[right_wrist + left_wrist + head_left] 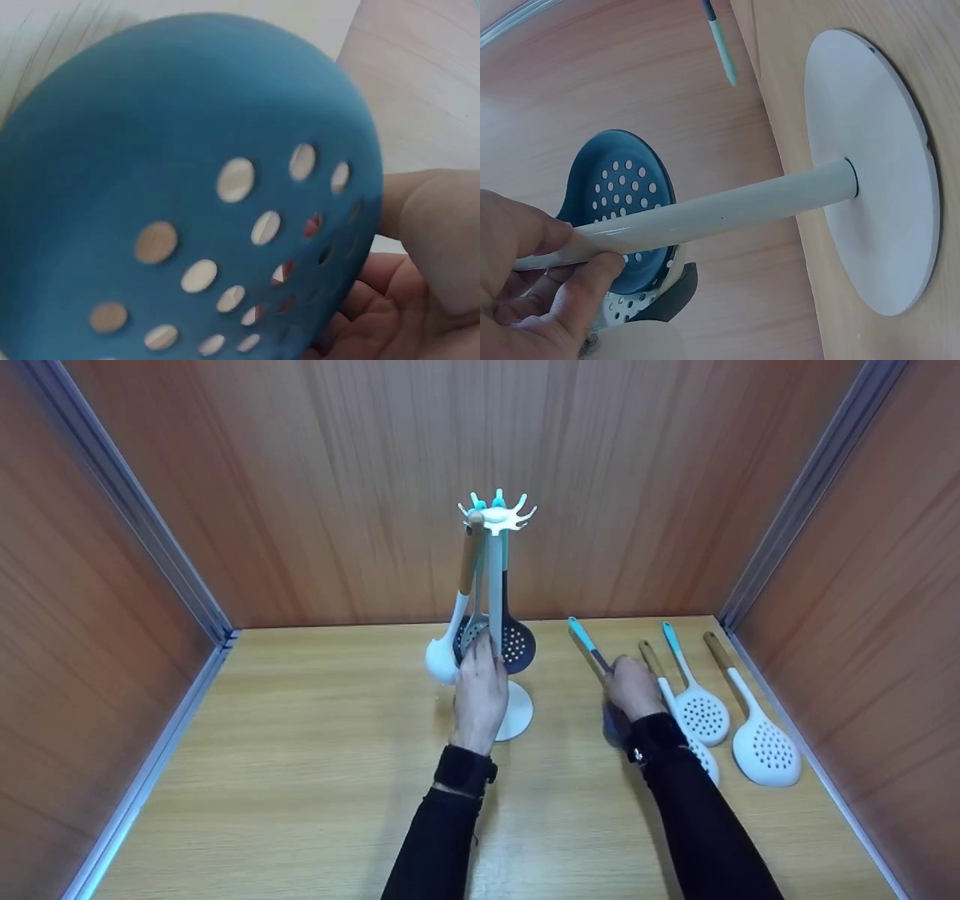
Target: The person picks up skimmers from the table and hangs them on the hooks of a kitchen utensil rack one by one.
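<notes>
My left hand grips the pole of a white utensil stand, thumb and fingers around it above the round base. From the stand's hooked top hang a white ladle with a wooden handle, a dark blue skimmer and other perforated utensils, partly hidden behind the hand and pole. On the right, my right hand holds another dark blue skimmer with a turquoise handle end. The skimmer's round, holed head fills much of the right wrist view, fingers behind its edge.
Right of my right hand lie a white perforated utensil with a turquoise handle and a white perforated turner with a wooden handle. My right sleeve partly covers another white one. Wooden panels enclose the table on three sides.
</notes>
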`<act>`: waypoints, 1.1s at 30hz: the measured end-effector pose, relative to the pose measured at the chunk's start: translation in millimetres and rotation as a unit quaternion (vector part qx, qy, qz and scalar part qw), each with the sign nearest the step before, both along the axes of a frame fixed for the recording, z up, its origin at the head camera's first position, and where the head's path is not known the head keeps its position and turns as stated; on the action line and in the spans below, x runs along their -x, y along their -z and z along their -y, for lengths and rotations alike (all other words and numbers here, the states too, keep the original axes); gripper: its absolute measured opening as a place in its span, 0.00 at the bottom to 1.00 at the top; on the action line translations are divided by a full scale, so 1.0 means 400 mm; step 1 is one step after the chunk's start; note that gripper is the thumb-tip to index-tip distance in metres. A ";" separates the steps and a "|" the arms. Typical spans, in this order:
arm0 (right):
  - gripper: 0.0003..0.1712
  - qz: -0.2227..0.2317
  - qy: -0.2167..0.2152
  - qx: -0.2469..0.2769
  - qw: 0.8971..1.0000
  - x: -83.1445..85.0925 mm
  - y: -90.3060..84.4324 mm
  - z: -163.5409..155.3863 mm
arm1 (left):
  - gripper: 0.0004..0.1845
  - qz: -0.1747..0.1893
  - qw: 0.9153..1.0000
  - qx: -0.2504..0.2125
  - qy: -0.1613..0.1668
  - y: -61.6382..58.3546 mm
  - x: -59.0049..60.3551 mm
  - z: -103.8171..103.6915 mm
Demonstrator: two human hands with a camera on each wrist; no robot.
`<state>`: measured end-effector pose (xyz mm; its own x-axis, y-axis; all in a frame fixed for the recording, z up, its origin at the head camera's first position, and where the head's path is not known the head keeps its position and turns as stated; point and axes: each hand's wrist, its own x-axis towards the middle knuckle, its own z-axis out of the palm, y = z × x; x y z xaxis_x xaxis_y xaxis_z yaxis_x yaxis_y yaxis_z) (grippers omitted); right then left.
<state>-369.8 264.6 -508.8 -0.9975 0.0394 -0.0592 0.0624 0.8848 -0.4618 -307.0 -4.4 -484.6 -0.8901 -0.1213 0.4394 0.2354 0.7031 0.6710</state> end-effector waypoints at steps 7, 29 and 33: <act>0.17 -0.008 0.001 0.003 1.000 -0.003 -0.008 -0.001 | 0.29 -0.011 1.000 -0.009 0.017 0.003 -0.003 0.007; 0.19 -0.133 0.011 0.089 0.987 -0.009 -0.091 0.019 | 0.31 0.014 1.000 -0.002 0.008 -0.004 0.004 -0.006; 0.19 -0.159 -0.005 0.104 0.982 -0.015 -0.107 0.029 | 0.28 -0.011 1.000 0.026 -0.002 0.000 0.001 -0.010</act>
